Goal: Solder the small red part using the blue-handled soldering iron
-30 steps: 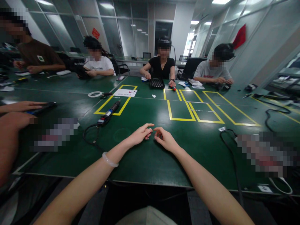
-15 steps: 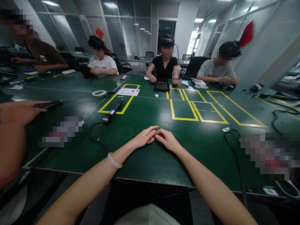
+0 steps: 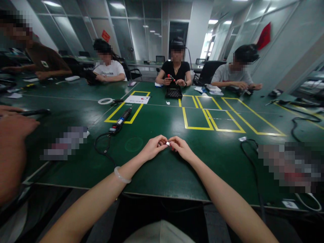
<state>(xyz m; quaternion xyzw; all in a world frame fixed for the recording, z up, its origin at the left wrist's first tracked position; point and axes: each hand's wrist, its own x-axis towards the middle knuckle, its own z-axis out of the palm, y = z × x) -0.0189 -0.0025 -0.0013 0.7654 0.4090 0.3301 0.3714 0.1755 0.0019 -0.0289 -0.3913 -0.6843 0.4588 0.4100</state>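
Note:
My left hand (image 3: 153, 147) and my right hand (image 3: 180, 147) meet fingertip to fingertip just above the green table (image 3: 162, 168). Between the pinched fingers sits a tiny bright part (image 3: 167, 143), too small to name. Both hands have their fingers curled in on it. A pale bangle (image 3: 120, 175) circles my left wrist. The nearest tool is a dark electric screwdriver (image 3: 122, 119) with a black cable, lying to the left beyond my left hand.
Yellow tape outlines (image 3: 211, 118) mark boxes on the table ahead. A black tray (image 3: 173, 92) stands before the person in black opposite. Other people sit around the far side; someone's arm (image 3: 11, 148) reaches in at the left. Black cables (image 3: 249, 152) lie at the right.
My fingers have curled tighter together, and a small bright part now shows between them. The person opposite has lifted a red-tipped tool off the table.

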